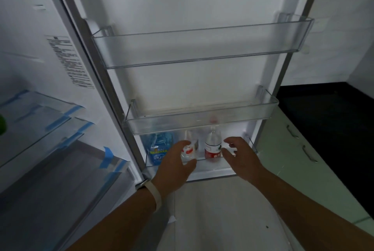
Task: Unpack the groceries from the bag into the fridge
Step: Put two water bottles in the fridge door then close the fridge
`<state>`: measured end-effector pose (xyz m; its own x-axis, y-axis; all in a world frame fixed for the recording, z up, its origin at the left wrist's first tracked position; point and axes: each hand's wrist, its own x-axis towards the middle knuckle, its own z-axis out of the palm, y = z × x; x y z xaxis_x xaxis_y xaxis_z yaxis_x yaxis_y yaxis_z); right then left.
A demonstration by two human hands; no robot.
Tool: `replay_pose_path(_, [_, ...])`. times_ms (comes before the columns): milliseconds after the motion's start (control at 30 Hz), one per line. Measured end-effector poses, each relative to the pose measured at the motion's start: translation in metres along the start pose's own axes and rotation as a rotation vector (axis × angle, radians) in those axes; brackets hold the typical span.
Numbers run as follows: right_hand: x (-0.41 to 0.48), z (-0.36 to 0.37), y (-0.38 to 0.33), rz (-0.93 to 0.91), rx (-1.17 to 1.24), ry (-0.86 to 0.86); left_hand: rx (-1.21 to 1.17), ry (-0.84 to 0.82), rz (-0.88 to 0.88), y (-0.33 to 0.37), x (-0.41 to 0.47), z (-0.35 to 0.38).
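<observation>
The fridge door stands open in front of me. Its lowest door bin holds a blue bottle at the left and two clear water bottles with red labels. My left hand, with a pale wristband, is in front of the middle water bottle, fingers loosely spread, and partly hides it. The right water bottle stands upright between my hands. To its right my right hand hovers with its fingers relaxed and apart. Neither hand grips anything. No bag is in view.
Two clear door bins, the upper one and the middle one, hold nothing. At the left are the fridge's glass shelves with blue tape and a drawer. A green object shows at the left edge. Pale cabinets and a black counter are at the right.
</observation>
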<state>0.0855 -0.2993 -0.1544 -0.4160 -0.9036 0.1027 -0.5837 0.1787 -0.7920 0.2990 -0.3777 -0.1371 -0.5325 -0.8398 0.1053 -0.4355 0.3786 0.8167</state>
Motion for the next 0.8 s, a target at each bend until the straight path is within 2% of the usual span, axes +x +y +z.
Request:
replay_pose_path(167, [-0.026, -0.009, -0.020, -0.135, -0.223, -0.005, 0.259, -0.039, 0.242, -0.008, -0.019, -0.017])
replay_pose_path(267, [-0.042, -0.010, -0.029, -0.183, -0.382, -0.047, 0.386, -0.050, 0.326, -0.010, -0.024, -0.027])
replay_pose_path(467, [-0.078, -0.011, -0.044, -0.206, -0.580, -0.054, 0.507, -0.103, 0.388, -0.012, -0.034, -0.040])
replay_pose_path(800, [-0.124, -0.040, -0.042, -0.110, -0.740, -0.067, 0.619, -0.230, 0.451, 0.012, -0.050, -0.022])
